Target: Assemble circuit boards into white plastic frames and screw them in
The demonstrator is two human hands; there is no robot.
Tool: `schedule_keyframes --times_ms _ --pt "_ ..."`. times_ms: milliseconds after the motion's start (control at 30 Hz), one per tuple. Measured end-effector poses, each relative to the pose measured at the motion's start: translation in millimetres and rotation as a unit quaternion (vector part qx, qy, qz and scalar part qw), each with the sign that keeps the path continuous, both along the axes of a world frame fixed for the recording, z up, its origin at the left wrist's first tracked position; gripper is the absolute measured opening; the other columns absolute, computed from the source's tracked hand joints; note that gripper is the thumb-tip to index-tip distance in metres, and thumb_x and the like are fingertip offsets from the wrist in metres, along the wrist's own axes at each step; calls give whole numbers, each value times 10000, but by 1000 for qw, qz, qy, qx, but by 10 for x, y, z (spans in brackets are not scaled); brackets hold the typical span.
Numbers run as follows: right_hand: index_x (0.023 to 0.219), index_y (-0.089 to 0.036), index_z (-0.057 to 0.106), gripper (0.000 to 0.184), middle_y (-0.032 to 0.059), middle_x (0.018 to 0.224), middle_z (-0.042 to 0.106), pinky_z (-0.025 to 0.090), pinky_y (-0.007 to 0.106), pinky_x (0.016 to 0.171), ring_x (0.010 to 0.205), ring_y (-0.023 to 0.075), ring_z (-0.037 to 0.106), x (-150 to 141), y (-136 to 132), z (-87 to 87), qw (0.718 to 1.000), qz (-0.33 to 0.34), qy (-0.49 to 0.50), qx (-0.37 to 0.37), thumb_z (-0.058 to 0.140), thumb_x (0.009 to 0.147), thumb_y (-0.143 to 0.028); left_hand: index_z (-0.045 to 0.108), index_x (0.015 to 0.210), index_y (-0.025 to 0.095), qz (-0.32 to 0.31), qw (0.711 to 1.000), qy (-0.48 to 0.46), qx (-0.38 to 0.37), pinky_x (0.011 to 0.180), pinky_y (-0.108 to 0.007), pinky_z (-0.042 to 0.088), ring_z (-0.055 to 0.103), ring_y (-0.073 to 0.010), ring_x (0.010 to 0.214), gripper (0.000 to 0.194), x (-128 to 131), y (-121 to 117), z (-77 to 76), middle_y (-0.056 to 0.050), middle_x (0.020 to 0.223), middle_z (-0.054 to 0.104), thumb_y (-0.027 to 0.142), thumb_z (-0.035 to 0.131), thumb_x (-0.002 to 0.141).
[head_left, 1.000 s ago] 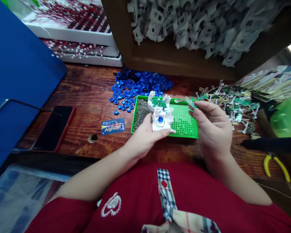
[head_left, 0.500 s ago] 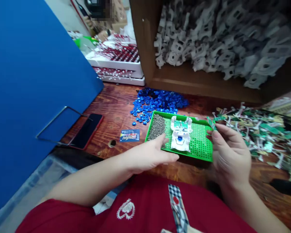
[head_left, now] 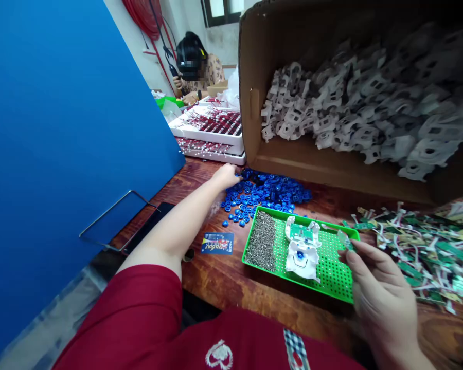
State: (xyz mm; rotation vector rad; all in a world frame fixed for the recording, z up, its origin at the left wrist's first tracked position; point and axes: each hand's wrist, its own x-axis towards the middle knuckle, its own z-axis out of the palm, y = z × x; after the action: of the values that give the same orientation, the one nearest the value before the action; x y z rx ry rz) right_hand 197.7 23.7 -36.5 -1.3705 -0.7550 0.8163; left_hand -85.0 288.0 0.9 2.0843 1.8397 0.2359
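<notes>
My left hand is stretched out to the far left end of a pile of small blue plastic rings. Its fingers curl down at dark pieces there, and what they pinch is hidden. Between thumb and fingers, my right hand pinches a small green circuit board above the right end of a green perforated tray. In the tray's middle lies a white plastic housing with a blue ring set in it and a green board at its upper part. Small metal screws fill the tray's left end.
A cardboard box of white plastic parts stands behind. Circuit boards with wires are heaped at right. White trays of red wires sit at back left, near a co-worker. A card and dark phone lie left.
My left hand has moved from the tray's front left edge out to the far left of the blue pile. My right hand still holds the circuit board. The camera view has tilted up.
</notes>
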Motion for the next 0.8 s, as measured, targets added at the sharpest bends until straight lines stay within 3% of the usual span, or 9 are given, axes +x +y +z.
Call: schedule_keyframes --times_ms 233,333,467,567,700,733,800 --pt "1059 -222 637 416 34 980 651 512 227 850 912 138 634 14 24 -25 1000 6 0 -6 756 672 -319 553 1143 160 6 1000 16 -23 839 -420 507 587 -207 997 320 21 93 -144 -90 1166 579 331 538 873" --pt "1043 -230 643 399 25 973 651 509 205 826 888 118 631 2 24 5 1000 5 9 -3 759 671 -314 561 1128 157 13 1000 3 -20 830 -413 510 593 -203 981 311 17 67 -106 -86 1148 587 334 535 874" --pt "1028 -212 646 377 41 969 646 529 261 800 867 145 635 0 27 15 1000 11 -13 10 746 683 -326 591 1045 127 19 999 -34 8 808 -382 512 614 -190 922 286 5 -72 54 -82 1048 633 339 561 854" --pt "1030 -191 639 372 54 953 642 536 289 784 846 154 633 4 46 9 999 7 -27 24 734 698 -329 600 1005 114 -2 996 -80 43 802 -318 505 633 -184 866 291 17 -353 216 -97 974 677 321 603 801" --pt "1011 -199 634 319 35 921 649 537 267 758 804 125 631 -42 99 75 999 7 -12 52 720 720 -297 591 1041 166 -99 982 -154 54 821 -289 515 642 -157 903 281 186 -1034 361 -80 1137 649 312 575 801" --pt "1007 -205 632 302 29 921 651 538 257 750 804 119 635 -65 112 107 998 12 2 62 715 728 -285 610 1002 178 -140 973 -177 58 875 -286 500 623 -161 985 230 258 -1231 376 -71 1135 651 283 571 801" --pt "1006 -223 624 276 15 928 655 544 245 749 823 115 647 -118 128 177 995 31 36 87 702 744 -266 636 983 187 -298 924 -223 90 945 -328 473 596 -187 1068 193 416 -1595 385 -84 1117 661 221 557 810"
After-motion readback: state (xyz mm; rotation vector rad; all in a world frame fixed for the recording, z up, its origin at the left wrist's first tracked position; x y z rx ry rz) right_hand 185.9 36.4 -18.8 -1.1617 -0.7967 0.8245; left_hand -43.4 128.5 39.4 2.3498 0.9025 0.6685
